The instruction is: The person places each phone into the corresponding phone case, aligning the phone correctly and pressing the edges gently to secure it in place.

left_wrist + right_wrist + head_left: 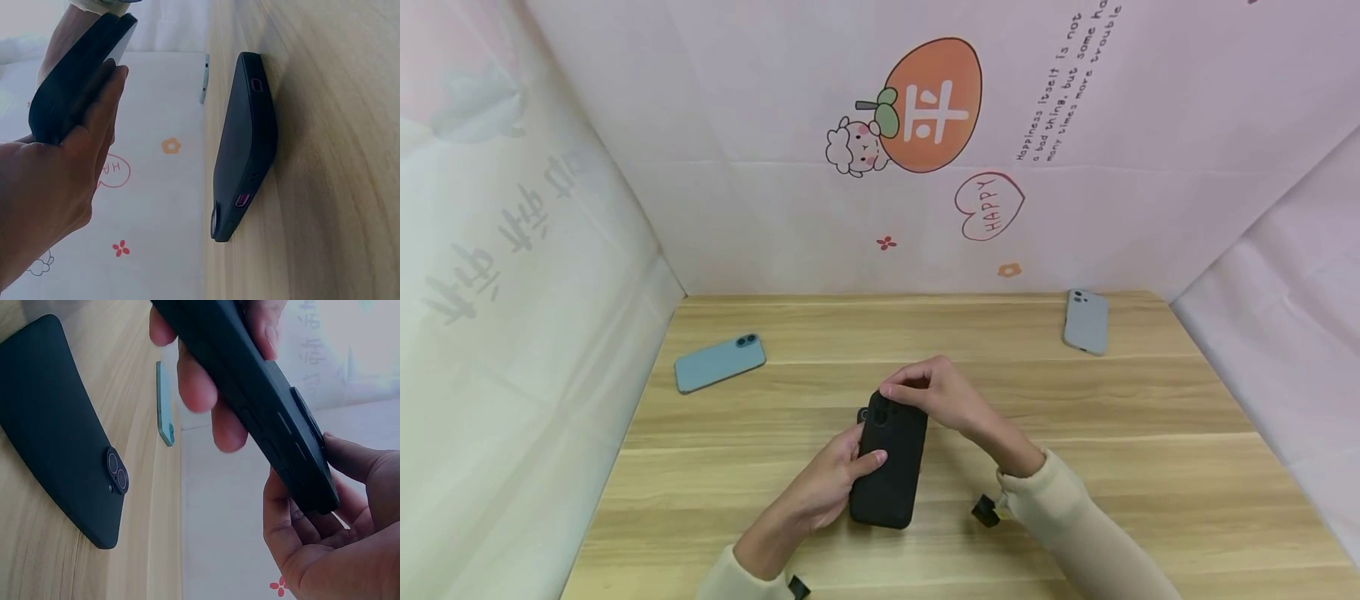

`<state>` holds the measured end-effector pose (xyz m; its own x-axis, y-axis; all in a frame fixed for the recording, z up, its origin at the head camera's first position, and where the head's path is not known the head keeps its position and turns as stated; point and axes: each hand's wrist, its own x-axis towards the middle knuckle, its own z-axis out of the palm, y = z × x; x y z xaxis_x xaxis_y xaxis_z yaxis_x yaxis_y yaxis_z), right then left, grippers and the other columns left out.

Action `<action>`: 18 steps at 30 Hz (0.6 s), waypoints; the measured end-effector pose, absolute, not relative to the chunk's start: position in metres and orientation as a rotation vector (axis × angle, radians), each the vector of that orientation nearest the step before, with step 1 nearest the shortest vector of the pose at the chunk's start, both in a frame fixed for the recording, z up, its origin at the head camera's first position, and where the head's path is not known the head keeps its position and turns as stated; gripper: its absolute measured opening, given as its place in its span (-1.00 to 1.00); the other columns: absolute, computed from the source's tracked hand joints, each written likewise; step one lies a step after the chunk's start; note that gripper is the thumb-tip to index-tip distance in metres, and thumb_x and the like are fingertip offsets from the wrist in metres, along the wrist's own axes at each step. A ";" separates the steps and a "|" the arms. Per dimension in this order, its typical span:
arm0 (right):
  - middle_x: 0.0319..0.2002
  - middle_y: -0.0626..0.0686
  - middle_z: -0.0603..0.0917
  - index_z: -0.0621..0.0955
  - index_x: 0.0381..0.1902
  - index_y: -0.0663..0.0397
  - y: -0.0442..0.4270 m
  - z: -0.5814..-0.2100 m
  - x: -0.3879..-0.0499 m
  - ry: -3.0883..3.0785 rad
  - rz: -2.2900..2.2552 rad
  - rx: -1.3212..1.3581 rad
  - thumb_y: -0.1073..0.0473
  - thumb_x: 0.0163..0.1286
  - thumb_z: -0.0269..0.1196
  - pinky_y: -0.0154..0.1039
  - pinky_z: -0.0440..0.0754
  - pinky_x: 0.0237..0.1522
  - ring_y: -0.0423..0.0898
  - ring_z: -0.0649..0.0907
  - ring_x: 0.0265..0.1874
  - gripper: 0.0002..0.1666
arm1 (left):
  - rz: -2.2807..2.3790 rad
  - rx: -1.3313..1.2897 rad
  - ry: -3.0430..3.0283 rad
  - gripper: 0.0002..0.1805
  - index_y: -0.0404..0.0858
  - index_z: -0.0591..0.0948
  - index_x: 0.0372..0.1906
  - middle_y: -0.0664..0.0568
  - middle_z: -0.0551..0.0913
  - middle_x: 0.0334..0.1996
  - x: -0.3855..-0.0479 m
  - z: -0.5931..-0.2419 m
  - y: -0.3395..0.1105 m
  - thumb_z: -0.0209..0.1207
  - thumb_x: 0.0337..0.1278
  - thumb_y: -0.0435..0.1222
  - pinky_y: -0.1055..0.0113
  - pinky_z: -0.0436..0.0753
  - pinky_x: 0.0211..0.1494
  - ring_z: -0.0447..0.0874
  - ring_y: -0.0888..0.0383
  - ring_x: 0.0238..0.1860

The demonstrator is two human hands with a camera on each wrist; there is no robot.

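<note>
A black phone (891, 467), seemingly in a matte case, is held above the table with its camera side up. My left hand (835, 483) grips it along the left edge, thumb over the back. At its camera end, my right hand (928, 390) pinches the top edge between thumb and fingers; the right wrist view shows the side buttons of this phone (250, 406). Beneath it a second black phone (62, 431) lies flat on the table, camera side up. Only a corner of that lower phone (862, 414) shows in the head view.
A blue phone (720, 364) lies at the table's left, and a pale grey-blue phone (1086, 322) at the back right. The wooden table (737, 533) meets printed white cloth walls (760, 208) at the back and sides. Small black devices (987, 510) sit at the cuffs.
</note>
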<state>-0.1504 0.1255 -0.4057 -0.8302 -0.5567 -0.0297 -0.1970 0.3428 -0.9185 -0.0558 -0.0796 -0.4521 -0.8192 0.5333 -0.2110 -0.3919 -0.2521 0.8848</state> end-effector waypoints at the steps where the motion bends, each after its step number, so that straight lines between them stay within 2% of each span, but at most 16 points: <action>1: -0.18 -0.01 0.85 0.85 -0.12 0.06 0.125 -0.406 -0.150 2.269 -1.486 -0.664 0.15 0.53 0.36 -0.28 0.73 -0.15 -0.09 0.78 -0.21 -0.83 | 2.101 0.179 1.432 -0.42 -0.44 0.14 0.62 -0.35 0.48 0.42 -0.056 -0.452 -0.079 -0.08 0.66 -0.45 0.05 0.64 0.37 0.58 -0.12 0.35; 18: -0.19 0.02 0.85 0.85 -0.12 0.08 0.121 -0.411 -0.147 2.273 -1.530 -0.676 0.21 0.49 0.39 -0.29 0.75 -0.25 -0.08 0.78 -0.26 -0.87 | 2.119 0.184 1.452 -0.39 -0.40 0.19 0.60 -0.36 0.47 0.43 -0.053 -0.452 -0.078 -0.01 0.56 -0.55 -0.01 0.62 0.38 0.58 -0.18 0.36</action>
